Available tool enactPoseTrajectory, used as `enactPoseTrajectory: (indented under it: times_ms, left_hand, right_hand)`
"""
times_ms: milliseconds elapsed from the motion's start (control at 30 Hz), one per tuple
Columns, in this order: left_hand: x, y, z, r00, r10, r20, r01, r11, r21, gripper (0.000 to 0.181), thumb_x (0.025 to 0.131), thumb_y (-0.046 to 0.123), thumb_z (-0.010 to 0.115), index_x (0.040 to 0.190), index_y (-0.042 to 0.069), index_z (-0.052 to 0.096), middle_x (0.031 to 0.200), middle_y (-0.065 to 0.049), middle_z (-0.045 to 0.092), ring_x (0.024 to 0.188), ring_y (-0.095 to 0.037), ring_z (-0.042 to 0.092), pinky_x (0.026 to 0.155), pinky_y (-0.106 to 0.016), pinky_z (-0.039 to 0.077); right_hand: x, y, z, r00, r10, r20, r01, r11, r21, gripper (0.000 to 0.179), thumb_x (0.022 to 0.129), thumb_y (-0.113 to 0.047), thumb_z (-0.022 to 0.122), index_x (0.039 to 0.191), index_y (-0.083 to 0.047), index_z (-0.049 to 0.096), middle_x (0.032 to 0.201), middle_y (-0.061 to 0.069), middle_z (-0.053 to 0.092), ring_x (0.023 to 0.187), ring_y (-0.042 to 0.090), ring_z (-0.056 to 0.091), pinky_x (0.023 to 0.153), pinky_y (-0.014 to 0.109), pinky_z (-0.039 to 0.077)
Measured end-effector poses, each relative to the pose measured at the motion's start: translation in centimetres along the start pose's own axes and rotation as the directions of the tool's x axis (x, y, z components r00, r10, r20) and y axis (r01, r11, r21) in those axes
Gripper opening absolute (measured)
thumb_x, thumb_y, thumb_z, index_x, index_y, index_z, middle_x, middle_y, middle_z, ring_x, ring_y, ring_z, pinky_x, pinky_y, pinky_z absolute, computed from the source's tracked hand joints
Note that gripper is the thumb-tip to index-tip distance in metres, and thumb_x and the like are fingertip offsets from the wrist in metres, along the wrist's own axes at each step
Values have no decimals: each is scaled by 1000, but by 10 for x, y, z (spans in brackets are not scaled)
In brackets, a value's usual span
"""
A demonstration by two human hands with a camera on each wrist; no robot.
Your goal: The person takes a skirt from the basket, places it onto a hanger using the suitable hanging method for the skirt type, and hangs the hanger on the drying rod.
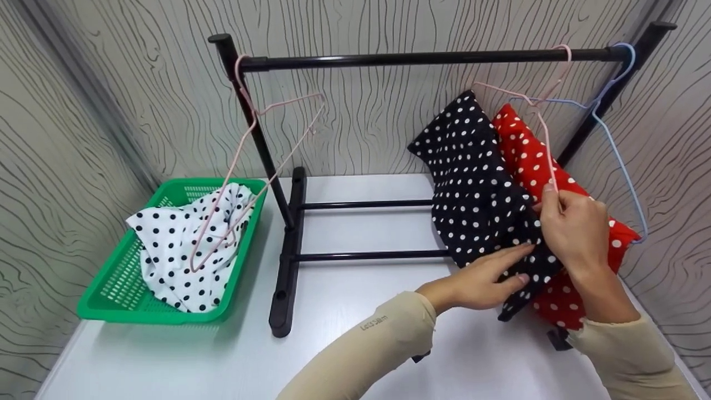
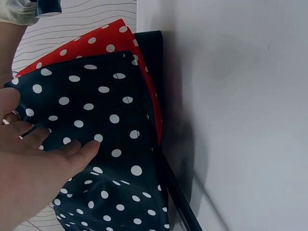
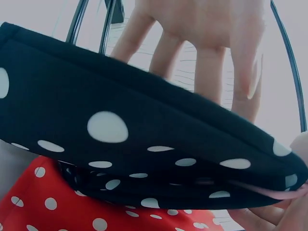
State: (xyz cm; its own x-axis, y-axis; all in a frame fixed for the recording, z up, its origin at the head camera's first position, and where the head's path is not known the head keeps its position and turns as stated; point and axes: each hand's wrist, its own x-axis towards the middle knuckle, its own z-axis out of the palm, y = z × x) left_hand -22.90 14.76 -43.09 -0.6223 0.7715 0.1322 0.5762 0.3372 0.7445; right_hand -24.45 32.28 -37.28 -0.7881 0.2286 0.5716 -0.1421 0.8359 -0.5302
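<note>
A black cloth with white dots (image 1: 472, 178) hangs over one arm of a pink hanger (image 1: 543, 128) at the rail's right part. My right hand (image 1: 577, 233) pinches the other, lower arm of this hanger, beside the cloth's edge. In the right wrist view, the pink hanger end (image 3: 284, 194) lies at the black cloth's fold, near the right fingers (image 3: 269, 214). My left hand (image 1: 480, 283) rests against the lower part of the black cloth, fingers extended. The left wrist view shows the left fingers (image 2: 86, 156) spread over it. Behind hangs a red dotted cloth (image 1: 533, 153).
A blue hanger (image 1: 616, 144) carries the red cloth at the rail's right end. At left, a bare pink hanger (image 1: 239, 150) hangs from the black rack (image 1: 389, 59). A green basket (image 1: 236, 289) with a white dotted cloth (image 1: 183, 250) stands beside the rack.
</note>
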Motion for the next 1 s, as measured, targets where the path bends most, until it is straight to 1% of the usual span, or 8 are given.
enactPoseTrajectory:
  times_ms: [167, 333, 500, 667, 733, 833, 900, 1000]
  left_hand:
    - [0, 0, 1, 1000, 17, 19, -17, 1000, 7, 55, 110, 30, 43, 162, 18, 29, 164, 10, 31, 148, 2, 26, 117, -15, 22]
    - [-12, -1, -16, 996, 82, 41, -84, 995, 49, 50, 110, 28, 42, 159, 14, 37, 163, 5, 37, 148, -1, 28, 117, -15, 21]
    - [-45, 1, -50, 988, 153, 0, -151, 975, 163, 46, 110, 27, 46, 152, 9, 46, 160, -3, 42, 148, -9, 34, 120, -20, 19]
    - [-94, 5, -92, 975, 169, -145, -121, 948, 294, 42, 108, 28, 51, 146, 12, 53, 155, -1, 48, 146, -13, 39, 121, -27, 24]
    - [-116, 6, -108, 958, 179, -223, -102, 943, 317, 39, 107, 27, 55, 143, 12, 57, 153, -1, 51, 144, -14, 41, 120, -30, 28]
    - [-148, 8, -130, 917, 208, -341, -84, 935, 344, 34, 104, 22, 59, 137, 11, 61, 148, -2, 55, 140, -15, 46, 118, -33, 34]
    - [-168, 10, -143, 879, 233, -416, -77, 930, 358, 32, 103, 18, 62, 133, 10, 63, 144, -2, 58, 137, -15, 49, 116, -34, 37]
    - [-196, 14, -161, 810, 286, -511, -68, 913, 403, 31, 100, 13, 65, 130, 9, 66, 137, -1, 62, 132, -14, 53, 114, -33, 40]
  right_hand:
    - [1, 4, 0, 999, -18, -31, 17, 1000, -14, 50, 106, -32, 49, 80, -1, 78, 53, 6, 56, 41, 11, 35, 35, 23, 23]
    - [2, 6, 0, 999, -23, -45, 22, 1000, -22, 50, 106, -31, 50, 79, 0, 78, 54, 7, 57, 43, 11, 37, 36, 22, 24]
    - [2, 10, -4, 1000, -5, -29, 5, 1000, -27, 51, 106, -33, 50, 79, -1, 78, 55, 8, 58, 43, 11, 38, 36, 22, 25]
    - [3, 12, -6, 1000, 24, 2, -24, 998, -54, 51, 106, -36, 49, 82, 0, 77, 58, 9, 58, 48, 13, 41, 39, 21, 29]
    - [3, 13, -6, 999, 37, 16, -36, 997, -64, 51, 107, -36, 48, 85, 0, 76, 61, 10, 58, 50, 13, 43, 40, 21, 30]
    - [3, 14, -7, 998, 46, 30, -44, 996, -73, 48, 107, -36, 48, 89, 0, 74, 66, 12, 61, 52, 13, 43, 42, 20, 31]
    - [3, 16, -7, 999, 44, 31, -41, 996, -76, 46, 107, -36, 48, 90, -1, 73, 70, 14, 64, 54, 11, 44, 44, 19, 32]
    - [5, 18, -7, 999, 31, 29, -29, 997, -67, 43, 107, -35, 49, 91, -2, 71, 75, 16, 68, 54, 6, 44, 45, 17, 33]
